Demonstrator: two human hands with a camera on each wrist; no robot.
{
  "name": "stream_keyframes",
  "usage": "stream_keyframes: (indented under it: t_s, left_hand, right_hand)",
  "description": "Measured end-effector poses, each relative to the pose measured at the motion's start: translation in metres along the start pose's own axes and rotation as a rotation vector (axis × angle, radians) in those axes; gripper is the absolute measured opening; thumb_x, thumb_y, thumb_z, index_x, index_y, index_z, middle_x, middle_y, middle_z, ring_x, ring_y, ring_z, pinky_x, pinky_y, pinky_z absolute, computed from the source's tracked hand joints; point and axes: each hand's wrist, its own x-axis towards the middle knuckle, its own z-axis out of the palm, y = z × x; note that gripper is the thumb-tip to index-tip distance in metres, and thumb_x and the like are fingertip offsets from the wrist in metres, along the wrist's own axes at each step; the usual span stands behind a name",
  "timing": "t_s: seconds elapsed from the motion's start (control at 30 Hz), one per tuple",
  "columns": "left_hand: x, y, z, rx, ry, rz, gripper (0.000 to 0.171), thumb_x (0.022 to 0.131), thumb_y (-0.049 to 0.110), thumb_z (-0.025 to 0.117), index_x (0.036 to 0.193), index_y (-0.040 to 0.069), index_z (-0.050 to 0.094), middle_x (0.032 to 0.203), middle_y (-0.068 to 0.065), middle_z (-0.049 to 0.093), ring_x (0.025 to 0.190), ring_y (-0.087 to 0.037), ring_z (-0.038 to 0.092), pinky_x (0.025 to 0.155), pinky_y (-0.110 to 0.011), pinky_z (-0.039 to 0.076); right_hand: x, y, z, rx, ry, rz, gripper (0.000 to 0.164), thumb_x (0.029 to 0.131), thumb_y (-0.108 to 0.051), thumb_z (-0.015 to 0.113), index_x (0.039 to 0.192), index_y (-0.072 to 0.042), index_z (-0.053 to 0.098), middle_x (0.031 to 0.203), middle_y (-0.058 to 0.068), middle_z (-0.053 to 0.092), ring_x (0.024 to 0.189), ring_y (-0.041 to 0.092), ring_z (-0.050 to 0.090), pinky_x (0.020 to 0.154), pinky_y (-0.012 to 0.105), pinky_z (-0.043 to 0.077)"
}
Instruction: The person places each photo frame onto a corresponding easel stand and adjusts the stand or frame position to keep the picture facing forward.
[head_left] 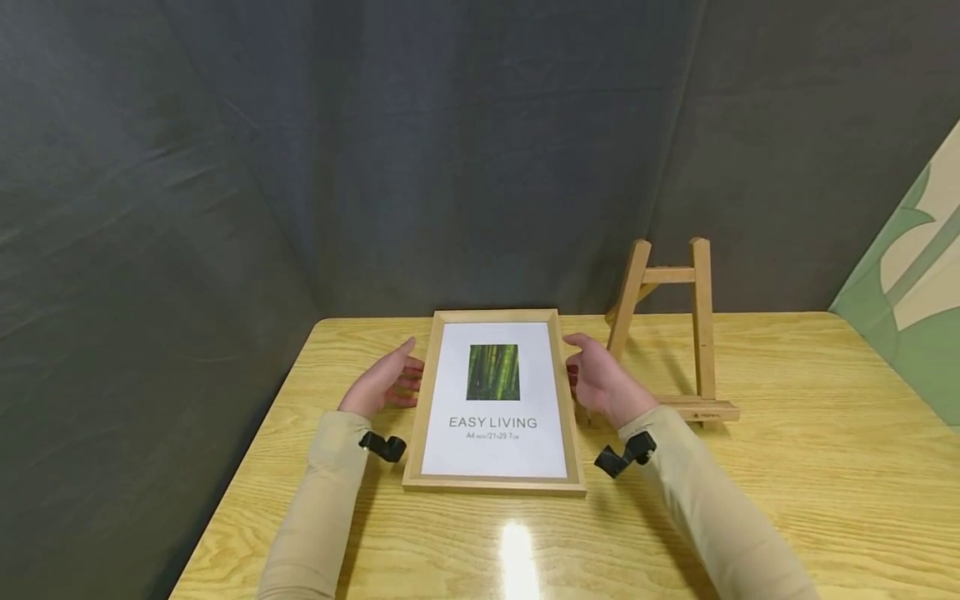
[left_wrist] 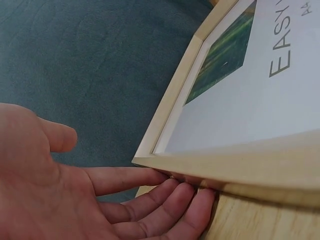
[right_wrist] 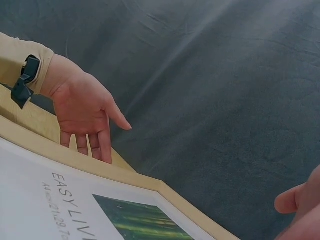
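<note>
A light wood picture frame (head_left: 495, 484) lies face up on the table, its white insert (head_left: 491, 458) printed "EASY LIVING" under a green bamboo picture (head_left: 492, 372). Along its left side is my left hand (head_left: 384, 383), thumb raised off the wood. The left wrist view shows those fingertips (left_wrist: 202, 200) right at the outer side of the frame, low down near the tabletop. My right hand (head_left: 606, 383) is at the opposite side, palm facing inward and thumb pointing forward; its fingers are partly hidden in the right wrist view.
A small wooden easel (head_left: 703, 333) stands behind and to the right of my right hand, its ledge (head_left: 697, 410) close to that wrist. Dark cloth (head_left: 480, 158) hangs behind and left of the wood-grain table (head_left: 810, 483). A green leaf-patterned panel (head_left: 918, 275) is at far right.
</note>
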Motion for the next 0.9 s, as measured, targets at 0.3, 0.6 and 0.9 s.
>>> stream_keyframes:
  t_s: [0.3,0.6,0.9]
  left_hand:
    - [-0.009,0.005,-0.002,0.031,-0.047,0.008,0.061,0.099,0.055,0.038,0.119,0.002,0.057,0.111,-0.015,0.059,0.093,-0.028,0.058,0.070,-0.036,0.054]
    - [-0.012,0.005,-0.004,0.040,-0.124,0.025,0.061,0.097,0.056,0.041,0.124,0.003,0.057,0.112,-0.014,0.061,0.094,-0.026,0.060,0.072,-0.035,0.054]
    - [0.011,-0.010,-0.012,-0.004,-0.096,0.042,0.057,0.090,0.060,0.052,0.125,0.015,0.058,0.109,-0.012,0.064,0.093,-0.025,0.065,0.073,-0.039,0.055]
  right_hand:
    - [0.001,0.002,-0.001,0.000,-0.025,-0.015,0.063,0.102,-0.037,0.026,0.143,0.009,0.013,0.133,0.021,0.029,0.115,0.030,0.034,0.106,0.039,0.024]
    - [0.003,0.003,-0.003,0.009,0.025,-0.029,0.065,0.102,-0.040,0.033,0.145,0.003,0.012,0.140,0.022,0.025,0.118,0.031,0.031,0.103,0.035,0.025]
    - [0.001,-0.001,-0.002,-0.004,-0.004,-0.089,0.069,0.101,-0.042,0.034,0.146,0.004,0.011,0.141,0.022,0.020,0.116,0.028,0.027,0.100,0.033,0.025]
